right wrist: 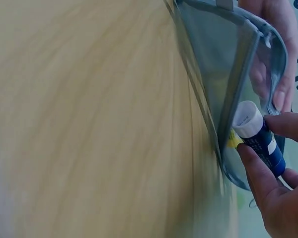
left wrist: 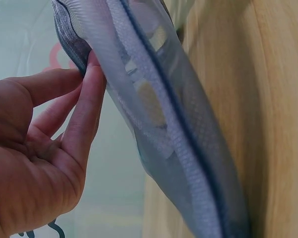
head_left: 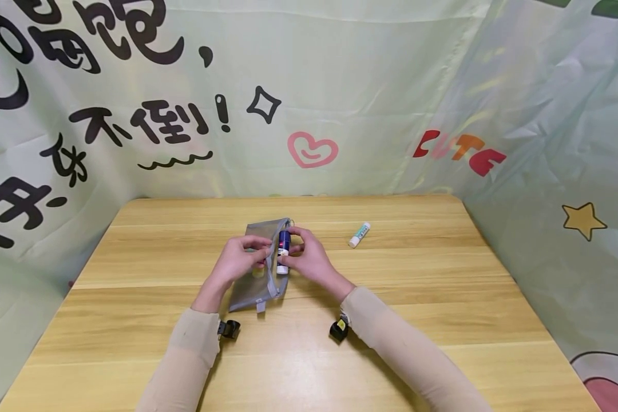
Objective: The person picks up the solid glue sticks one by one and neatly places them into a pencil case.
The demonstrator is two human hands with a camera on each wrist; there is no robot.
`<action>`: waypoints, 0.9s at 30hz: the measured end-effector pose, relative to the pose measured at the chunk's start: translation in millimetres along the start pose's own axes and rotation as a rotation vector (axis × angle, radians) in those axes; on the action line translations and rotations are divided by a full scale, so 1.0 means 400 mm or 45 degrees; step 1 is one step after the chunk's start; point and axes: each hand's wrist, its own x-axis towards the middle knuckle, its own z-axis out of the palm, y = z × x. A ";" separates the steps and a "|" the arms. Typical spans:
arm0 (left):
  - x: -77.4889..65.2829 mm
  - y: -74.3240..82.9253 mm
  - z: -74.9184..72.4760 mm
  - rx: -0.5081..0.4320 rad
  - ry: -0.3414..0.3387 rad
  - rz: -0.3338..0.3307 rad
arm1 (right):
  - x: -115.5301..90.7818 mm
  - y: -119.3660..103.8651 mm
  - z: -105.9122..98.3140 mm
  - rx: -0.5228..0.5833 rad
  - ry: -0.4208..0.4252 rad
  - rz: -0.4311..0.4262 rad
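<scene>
A grey see-through zipper pouch (head_left: 245, 290) stands tilted on the table with its mouth open. My left hand (head_left: 241, 257) pinches one zipper edge of it between thumb and fingers, holding the mouth apart. In my right hand (head_left: 311, 256) is a dark blue glue stick (head_left: 284, 243) with a white end, gripped between thumb and fingertips. The glue stick (right wrist: 260, 141) lies at the pouch's mouth in the right wrist view; how far inside it is, I cannot tell. Something yellowish (left wrist: 151, 104) shows through the pouch's mesh, its kind unclear.
A small white and green tube (head_left: 359, 234) lies on the wooden table (head_left: 412, 274), right of the pouch. Printed cloth (head_left: 371, 86) hangs behind the table and along both sides. Each wrist wears a small black camera (head_left: 229, 329).
</scene>
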 end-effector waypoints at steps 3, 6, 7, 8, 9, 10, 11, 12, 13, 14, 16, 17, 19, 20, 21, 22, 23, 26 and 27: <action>-0.001 0.001 -0.001 -0.001 0.002 0.007 | 0.004 -0.001 0.015 -0.022 -0.019 -0.014; -0.001 0.002 -0.002 -0.006 0.008 0.014 | 0.011 0.000 0.027 -0.046 -0.033 -0.018; -0.001 0.002 -0.003 -0.008 0.011 0.015 | 0.013 0.000 0.031 -0.054 -0.036 -0.021; -0.001 0.002 -0.003 -0.010 0.015 0.017 | 0.015 0.001 0.034 -0.063 -0.039 -0.019; 0.000 0.002 -0.003 -0.011 0.014 0.023 | 0.017 0.002 0.037 -0.070 -0.044 -0.020; 0.000 0.001 -0.003 -0.014 0.012 0.028 | 0.018 0.004 0.040 -0.080 -0.048 -0.020; -0.001 0.001 -0.003 -0.015 0.011 0.031 | 0.020 0.005 0.043 -0.087 -0.051 -0.019; 0.000 0.001 -0.004 -0.013 0.012 0.034 | 0.021 0.006 0.046 -0.096 -0.052 -0.016; 0.000 0.000 -0.004 -0.012 0.010 0.039 | 0.023 0.007 0.048 -0.108 -0.052 -0.014; 0.000 0.000 -0.005 -0.011 0.008 0.041 | 0.024 0.007 0.051 -0.122 -0.052 -0.014; -0.001 0.000 -0.006 -0.013 0.009 0.037 | 0.028 0.007 0.054 -0.150 -0.052 -0.012; 0.000 -0.001 -0.008 -0.013 0.010 0.033 | 0.030 0.006 0.056 -0.167 -0.051 -0.010; 0.000 -0.001 -0.013 -0.015 0.009 0.033 | 0.035 0.005 0.059 -0.208 -0.053 -0.019; -0.001 0.000 -0.016 -0.019 0.011 0.029 | 0.037 0.003 0.060 -0.230 -0.055 -0.022; -0.001 0.000 -0.019 -0.022 0.014 0.029 | 0.040 0.002 0.061 -0.250 -0.057 -0.023; -0.002 0.000 -0.022 -0.023 0.015 0.031 | 0.041 0.001 0.062 -0.273 -0.058 -0.023; -0.003 0.000 -0.025 -0.024 0.015 0.037 | 0.043 0.000 0.063 -0.293 -0.059 -0.022; -0.006 0.000 -0.034 -0.029 0.020 0.063 | 0.045 -0.002 0.064 -0.320 -0.060 -0.015; -0.007 -0.001 -0.036 -0.029 0.020 0.077 | 0.045 -0.002 0.065 -0.325 -0.059 -0.013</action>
